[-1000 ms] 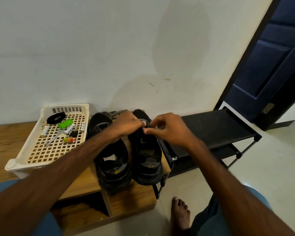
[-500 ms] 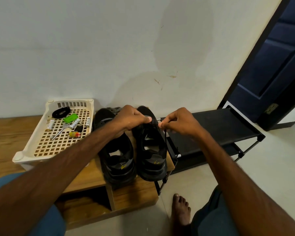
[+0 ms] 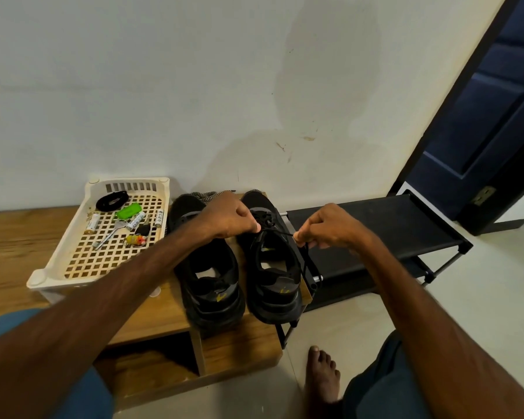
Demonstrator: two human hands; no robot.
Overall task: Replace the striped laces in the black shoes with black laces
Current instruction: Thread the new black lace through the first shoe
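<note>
Two black shoes stand side by side on a wooden bench (image 3: 18, 237), heels toward me: the left shoe (image 3: 208, 276) and the right shoe (image 3: 273, 276). A black lace (image 3: 280, 234) runs across the right shoe's upper eyelets. My left hand (image 3: 232, 217) pinches one end of it at the shoe's left side. My right hand (image 3: 327, 226) pinches the other end to the right, with the lace taut between them; a loose tail hangs down beside the shoe. A striped lace (image 3: 204, 195) lies bunched behind the left shoe by the wall.
A cream plastic basket (image 3: 55, 267) on the bench holds a coiled black lace (image 3: 112, 201), a green tag, batteries and keys. A black shoe rack (image 3: 384, 225) stands right of the bench. My bare foot (image 3: 322, 376) is on the tiled floor. A dark door is at right.
My hands have drawn apart, the right one moving rightward, pulling the black lace taut across the right shoe. The camera has shifted slightly.
</note>
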